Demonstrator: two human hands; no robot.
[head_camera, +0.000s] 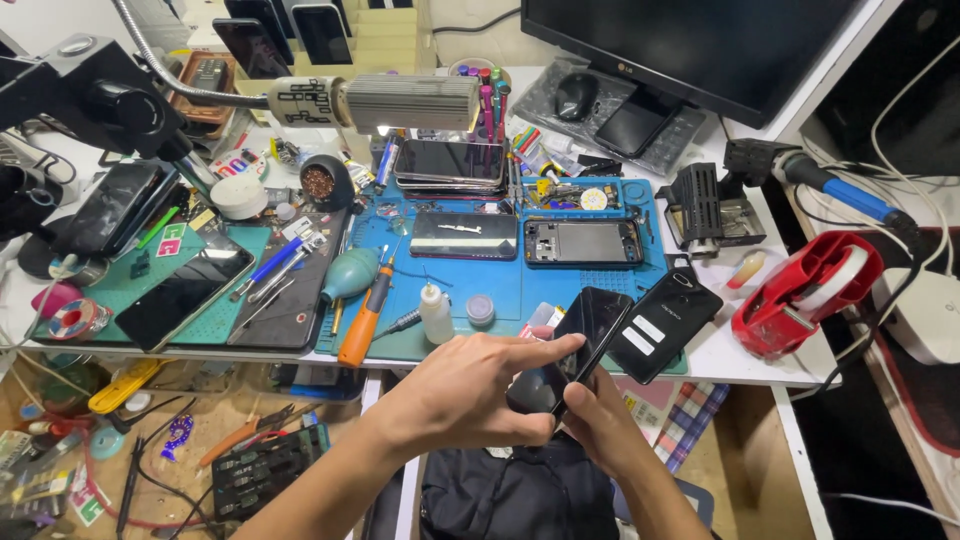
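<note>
Head view | left hand (462, 392) pinches black phone (572, 348), forefinger extended | right hand (590, 418) grips it underneath

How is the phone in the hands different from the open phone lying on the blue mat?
The held phone is closed, its glossy black glass showing; the open phone shows its insides. The held phone tilts between the left hand and right hand; the open phone lies flat on the blue mat. Both are dark rectangles.

black phone (575, 345), blue mat (520, 275), red tape dispenser (800, 290)

Orange screwdriver (366, 318) on blue mat (600, 280); red tape dispenser (808, 292) right; monitor (690, 45) behind.
</note>
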